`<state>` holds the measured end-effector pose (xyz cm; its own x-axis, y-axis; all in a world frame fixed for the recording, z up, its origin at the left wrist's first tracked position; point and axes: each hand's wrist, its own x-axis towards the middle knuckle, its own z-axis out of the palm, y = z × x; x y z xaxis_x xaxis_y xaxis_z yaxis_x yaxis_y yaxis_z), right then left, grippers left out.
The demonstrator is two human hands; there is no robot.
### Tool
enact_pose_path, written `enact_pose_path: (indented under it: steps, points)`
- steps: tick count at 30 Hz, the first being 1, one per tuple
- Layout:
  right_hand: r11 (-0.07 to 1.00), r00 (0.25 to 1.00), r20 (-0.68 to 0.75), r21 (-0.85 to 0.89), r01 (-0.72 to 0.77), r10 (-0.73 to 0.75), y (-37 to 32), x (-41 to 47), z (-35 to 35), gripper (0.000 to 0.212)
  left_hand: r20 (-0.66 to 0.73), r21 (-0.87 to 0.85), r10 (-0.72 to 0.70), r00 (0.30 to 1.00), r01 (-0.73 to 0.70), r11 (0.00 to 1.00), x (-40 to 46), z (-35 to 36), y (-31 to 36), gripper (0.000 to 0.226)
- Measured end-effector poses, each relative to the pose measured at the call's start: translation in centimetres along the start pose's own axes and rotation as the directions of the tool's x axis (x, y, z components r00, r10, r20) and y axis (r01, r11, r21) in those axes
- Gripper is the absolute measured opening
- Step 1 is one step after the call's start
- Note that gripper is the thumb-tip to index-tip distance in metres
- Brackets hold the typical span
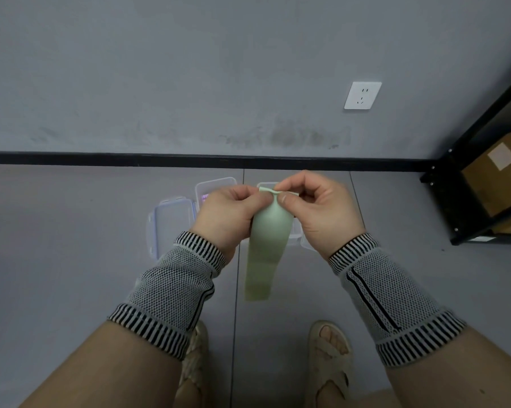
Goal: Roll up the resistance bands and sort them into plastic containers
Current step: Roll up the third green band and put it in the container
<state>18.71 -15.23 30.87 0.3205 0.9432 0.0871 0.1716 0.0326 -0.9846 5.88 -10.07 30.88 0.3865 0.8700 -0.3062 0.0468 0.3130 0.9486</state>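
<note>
A pale green resistance band (pixel 266 248) hangs down flat between my hands above the grey floor. My left hand (pixel 227 216) and my right hand (pixel 316 207) both pinch its crumpled top edge with thumb and fingers. Below and behind my hands, clear plastic containers stand on the floor: one clear container (pixel 171 222) at the left, another clear container (pixel 216 185) behind it with something purple inside, and parts of more containers (pixel 297 237) largely hidden by my right hand and the band.
A grey wall with a black skirting board (pixel 189 159) and a white socket (pixel 362 95) lies ahead. A black metal shelf (pixel 466 201) holding cardboard boxes stands at the right. My sandalled feet (pixel 330 360) are below.
</note>
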Motion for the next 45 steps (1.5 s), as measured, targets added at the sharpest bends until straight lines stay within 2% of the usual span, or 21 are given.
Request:
enact_pose_path:
  steps: [4, 9, 12, 15, 22, 28, 32, 36, 39, 45]
  points:
    - [0.996, 0.999, 0.020, -0.080, 0.045, -0.044, 0.4, -0.1, 0.0, 0.023, 0.042, 0.015, -0.069, 0.997, 0.069, 0.998, 0.0, -0.3, 0.2, 0.012]
    - [0.973, 0.997, 0.028, -0.215, 0.080, -0.076, 0.8, -0.1, 0.3, 0.016, 0.042, -0.067, -0.149, 0.988, 0.152, 0.986, -0.3, -0.6, 0.2, 0.012]
    - [0.966, 0.996, 0.032, -0.245, 0.088, -0.082, 0.8, 0.0, 0.3, 0.021, 0.037, -0.143, -0.203, 0.979, 0.206, 0.968, -0.2, -0.6, 0.5, 0.012]
    - [0.965, 0.996, 0.033, -0.247, 0.090, -0.085, 0.8, 0.0, 0.3, 0.024, 0.055, -0.145, -0.212, 0.976, 0.218, 0.965, -0.2, -0.7, 0.5, 0.020]
    - [0.990, 1.000, 0.015, -0.138, 0.029, -0.028, 0.4, 0.1, 0.2, 0.026, 0.116, -0.132, -0.145, 0.983, 0.160, 0.978, -0.3, -1.0, 0.3, 0.016]
    - [0.994, 0.995, 0.001, 0.055, -0.096, 0.097, 0.3, 0.0, 0.0, 0.023, 0.010, -0.035, -0.006, 1.000, 0.006, 0.999, -0.2, -0.4, 0.3, 0.016]
    - [0.998, 0.998, -0.021, -0.006, -0.058, 0.057, 0.2, 0.1, 0.0, 0.016, -0.023, 0.006, 0.071, 0.997, -0.071, 0.997, -0.1, -0.1, 0.2, 0.016]
    - [0.996, 0.997, -0.027, -0.040, -0.075, 0.074, 0.3, 0.0, -0.1, 0.011, -0.027, -0.001, 0.077, 0.997, -0.077, 0.997, -0.2, 0.0, 0.0, 0.016]
    - [0.994, 0.994, -0.037, -0.001, -0.106, 0.106, 0.3, 0.0, -0.2, 0.010, -0.022, -0.029, 0.075, 0.997, -0.075, 0.997, -0.2, 0.0, 0.1, 0.014]
    - [0.935, 0.972, 0.067, 0.265, -0.234, 0.224, 0.2, 0.3, -0.1, 0.013, 0.001, -0.139, 0.042, 0.999, -0.041, 0.989, -0.3, 0.0, 0.5, 0.016]
